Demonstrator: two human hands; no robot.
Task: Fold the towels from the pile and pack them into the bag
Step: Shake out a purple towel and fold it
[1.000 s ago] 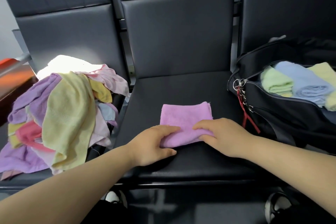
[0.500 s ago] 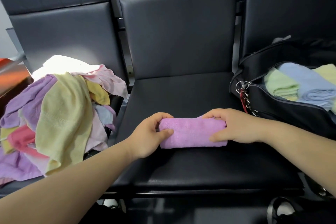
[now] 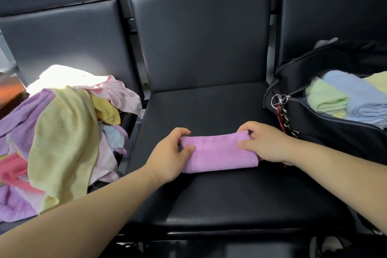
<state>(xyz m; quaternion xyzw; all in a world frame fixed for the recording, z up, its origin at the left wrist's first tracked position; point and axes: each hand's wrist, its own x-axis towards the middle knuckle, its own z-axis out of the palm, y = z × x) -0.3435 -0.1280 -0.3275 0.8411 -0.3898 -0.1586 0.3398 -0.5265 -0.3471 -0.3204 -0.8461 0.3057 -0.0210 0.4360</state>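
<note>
A purple towel (image 3: 217, 154), folded into a narrow strip, lies on the middle black seat (image 3: 209, 199). My left hand (image 3: 169, 155) grips its left end, thumb on top and fingers curled over the far edge. My right hand (image 3: 266, 142) grips the right end the same way. A pile of loose towels (image 3: 60, 138) in yellow, purple, pink and white covers the left seat. An open black bag (image 3: 326, 132) stands on the right seat, holding folded green (image 3: 326, 98), blue (image 3: 360, 100) and pale yellow towels.
Dark padded seat backs (image 3: 199, 37) rise behind all three seats. A key ring with a chain and red strap (image 3: 281, 109) hangs from the bag's near corner. The seat's front edge runs below my forearms.
The purple towel went from a flat square to a narrower folded strip. Both hands moved from its near edge to its two ends and now grip them.
</note>
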